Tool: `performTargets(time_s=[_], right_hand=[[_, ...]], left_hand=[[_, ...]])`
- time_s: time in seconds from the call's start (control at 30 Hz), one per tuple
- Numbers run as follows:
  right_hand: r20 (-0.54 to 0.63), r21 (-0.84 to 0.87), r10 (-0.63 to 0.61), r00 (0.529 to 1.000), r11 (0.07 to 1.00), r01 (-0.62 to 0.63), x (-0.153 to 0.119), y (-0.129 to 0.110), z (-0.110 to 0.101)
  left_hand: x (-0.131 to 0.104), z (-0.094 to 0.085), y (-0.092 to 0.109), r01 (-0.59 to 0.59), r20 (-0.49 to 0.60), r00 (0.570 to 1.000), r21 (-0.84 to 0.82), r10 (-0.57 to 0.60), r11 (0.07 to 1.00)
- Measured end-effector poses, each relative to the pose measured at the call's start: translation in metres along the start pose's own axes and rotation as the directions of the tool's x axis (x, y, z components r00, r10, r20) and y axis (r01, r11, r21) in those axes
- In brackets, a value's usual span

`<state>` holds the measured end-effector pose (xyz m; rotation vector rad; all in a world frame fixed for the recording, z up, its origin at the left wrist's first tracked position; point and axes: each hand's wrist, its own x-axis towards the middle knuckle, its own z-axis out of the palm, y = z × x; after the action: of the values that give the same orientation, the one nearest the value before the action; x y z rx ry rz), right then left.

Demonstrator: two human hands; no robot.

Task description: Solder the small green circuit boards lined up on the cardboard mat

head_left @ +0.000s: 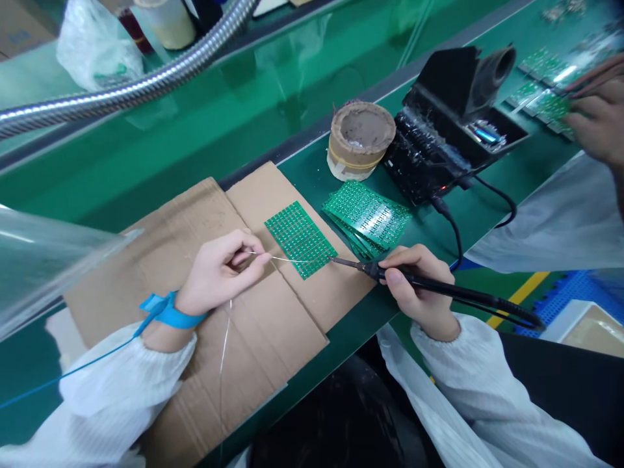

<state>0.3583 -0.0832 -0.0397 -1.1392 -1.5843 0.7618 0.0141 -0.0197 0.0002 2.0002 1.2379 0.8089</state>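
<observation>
Between thumb and fingers, my left hand (224, 270) pinches a thin strand of solder wire (287, 260). Its free end reaches over a green circuit board (299, 237), and the rest trails down across the cardboard. The board lies flat on the cardboard, covered in rows of small solder points. My right hand (419, 286) is closed around a black soldering iron (439, 286). The iron's tip is at the board's right corner, near the wire's end; I cannot tell whether they touch. A blue wrist strap (178, 313) circles my left wrist.
Cardboard sheets (195, 364) cover the green bench. Right of the board sits a stack of circuit boards (368, 218). Behind it are a round tub (361, 140) and a black soldering station (433, 143). A co-worker's hand (599, 114) handles boards at far right. A metal hose (146, 84) crosses upper left.
</observation>
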Motion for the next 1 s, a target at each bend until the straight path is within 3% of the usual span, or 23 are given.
performTargets(time_s=[0.43, 0.6, 0.8, 1.0], right_hand=[[0.025, 0.012, -0.02, 1.0, 1.0, 0.019, 0.0, 0.0011, 0.0003], [-0.028, 0.035, -0.026, 0.999, 0.999, 0.027, -0.0004, 0.0011, 0.0003], [0.037, -0.018, -0.013, 0.999, 1.0, 0.014, 0.0005, 0.0006, -0.0005], [-0.099, 0.074, -0.009, 0.995, 0.997, 0.016, 0.0043, 0.0018, 0.0071]], left_hand=[[0.0031, 0.0019, 0.0031, -0.042, 0.032, 0.999, 0.057, 0.04, 0.997], [0.0033, 0.0014, 0.0033, -0.027, 0.043, 0.999, 0.067, 0.024, 0.997], [0.0047, 0.0018, 0.0047, -0.028, 0.052, 0.998, 0.077, 0.024, 0.997], [0.0044, 0.0033, 0.0035, -0.035, -0.002, 0.999, 0.078, 0.035, 0.996]])
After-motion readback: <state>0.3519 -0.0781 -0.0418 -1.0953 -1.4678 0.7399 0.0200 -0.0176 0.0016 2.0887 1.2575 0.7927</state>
